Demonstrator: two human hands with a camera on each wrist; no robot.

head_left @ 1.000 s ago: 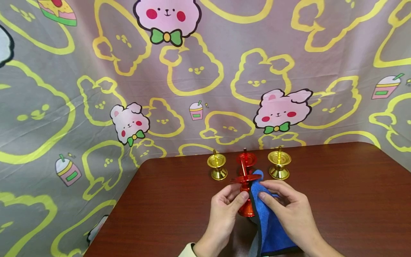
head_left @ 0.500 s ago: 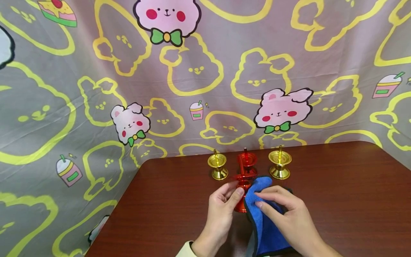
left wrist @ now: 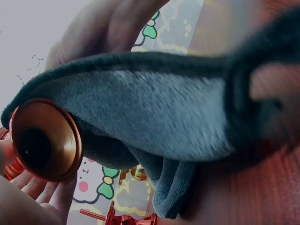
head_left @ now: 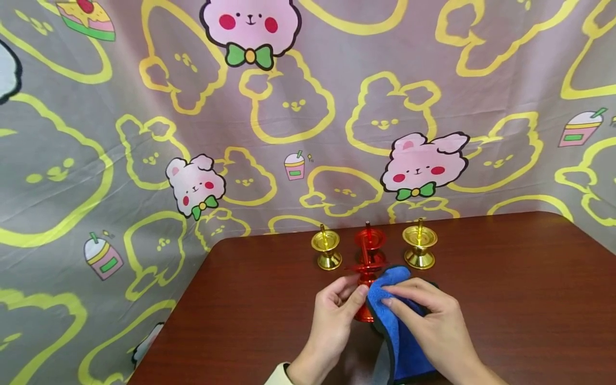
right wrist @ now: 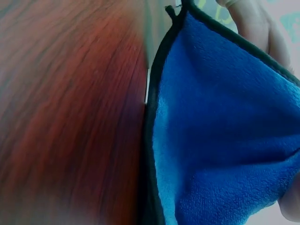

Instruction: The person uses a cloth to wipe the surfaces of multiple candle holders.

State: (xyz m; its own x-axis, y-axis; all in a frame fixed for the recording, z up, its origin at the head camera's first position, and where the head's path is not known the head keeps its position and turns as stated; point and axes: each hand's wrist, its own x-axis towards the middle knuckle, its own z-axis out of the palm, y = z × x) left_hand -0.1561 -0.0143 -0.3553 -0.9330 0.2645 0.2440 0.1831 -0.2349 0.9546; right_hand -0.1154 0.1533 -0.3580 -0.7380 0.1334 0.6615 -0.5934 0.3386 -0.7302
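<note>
My left hand (head_left: 332,315) grips a shiny red candle holder (head_left: 366,313) by its stem, thumb on the near side. In the left wrist view the holder's hollow round base (left wrist: 63,136) faces the camera. A cloth (head_left: 401,331), blue on one side and grey on the other with a dark edge, hangs from my right hand (head_left: 433,315), pinched between thumb and fingers. Its upper fold overlaps the right side of the red holder in the head view. The blue side (right wrist: 225,117) fills much of the right wrist view, with fingertips showing at its edge.
Behind my hands, a gold candle holder (head_left: 329,261), a second red candle holder (head_left: 372,238) and another gold candle holder (head_left: 419,261) stand in a row on the dark wooden table (head_left: 250,310). A cartoon-printed curtain (head_left: 337,123) hangs along the table's back and left.
The cloth's top has slid from up by the red holder's dish to lower beside its stem. The holder has shifted slightly left and then back, still held; both hands stay close together.
</note>
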